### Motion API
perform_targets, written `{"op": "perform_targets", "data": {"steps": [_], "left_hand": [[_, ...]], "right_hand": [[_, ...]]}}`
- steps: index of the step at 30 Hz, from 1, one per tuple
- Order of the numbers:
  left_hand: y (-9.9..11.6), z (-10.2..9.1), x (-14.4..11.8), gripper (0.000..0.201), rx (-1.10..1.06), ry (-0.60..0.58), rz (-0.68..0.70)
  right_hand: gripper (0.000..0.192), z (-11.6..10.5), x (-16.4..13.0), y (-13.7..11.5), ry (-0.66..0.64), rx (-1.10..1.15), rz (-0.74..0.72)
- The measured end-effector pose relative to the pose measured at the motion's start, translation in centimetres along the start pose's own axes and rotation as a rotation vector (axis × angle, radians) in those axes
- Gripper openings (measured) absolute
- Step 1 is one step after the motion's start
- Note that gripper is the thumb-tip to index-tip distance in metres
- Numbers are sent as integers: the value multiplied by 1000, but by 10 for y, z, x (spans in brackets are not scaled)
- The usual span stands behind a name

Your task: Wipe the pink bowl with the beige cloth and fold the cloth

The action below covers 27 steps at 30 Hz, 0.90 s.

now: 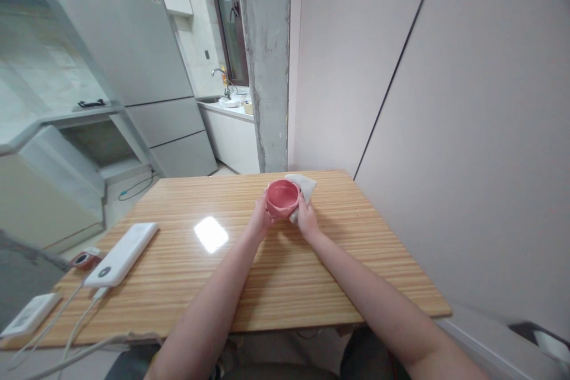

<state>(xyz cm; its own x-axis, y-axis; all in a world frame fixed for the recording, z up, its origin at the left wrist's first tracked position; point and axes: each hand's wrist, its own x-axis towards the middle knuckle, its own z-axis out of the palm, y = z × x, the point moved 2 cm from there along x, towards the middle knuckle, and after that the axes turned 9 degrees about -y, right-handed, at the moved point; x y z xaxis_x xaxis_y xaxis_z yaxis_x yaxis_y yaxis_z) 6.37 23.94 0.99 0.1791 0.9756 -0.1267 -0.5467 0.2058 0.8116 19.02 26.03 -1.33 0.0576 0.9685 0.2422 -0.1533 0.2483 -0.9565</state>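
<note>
A pink bowl (pixel 282 196) is held over the far middle of the wooden table (pixel 249 261), its opening tilted toward me. My left hand (pixel 260 218) grips the bowl's left side. My right hand (pixel 306 218) holds a pale cloth (pixel 305 184) pressed against the bowl's right side and back. Part of the cloth is hidden behind the bowl.
A white power bank (pixel 122 253) with cables lies at the table's left, next to a small red item (pixel 84 259) and a white device (pixel 30 313). A wall runs along the right. A concrete pillar (pixel 265 59), fridge (pixel 133 53) and sink counter stand beyond.
</note>
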Motion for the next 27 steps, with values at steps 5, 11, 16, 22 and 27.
{"op": "perform_targets", "data": {"steps": [5, 11, 16, 22, 27], "left_hand": [[0, 8, -4, 39, -45, -91, -73], [6, 4, 1, 45, -96, 4, 148], [2, 0, -1, 51, 62, -102, -1], [2, 2, 0, 48, 92, -21, 29], [9, -1, 0, 50, 35, 7, 145]], "right_hand": [[45, -11, 10, -8, -20, -2, 2], [52, 14, -10, 1, -91, 24, -62], [50, 0, -4, -10, 47, 17, -72], [48, -5, 6, -10, -80, -11, -31], [49, 12, -7, -3, -129, -13, -112]]}}
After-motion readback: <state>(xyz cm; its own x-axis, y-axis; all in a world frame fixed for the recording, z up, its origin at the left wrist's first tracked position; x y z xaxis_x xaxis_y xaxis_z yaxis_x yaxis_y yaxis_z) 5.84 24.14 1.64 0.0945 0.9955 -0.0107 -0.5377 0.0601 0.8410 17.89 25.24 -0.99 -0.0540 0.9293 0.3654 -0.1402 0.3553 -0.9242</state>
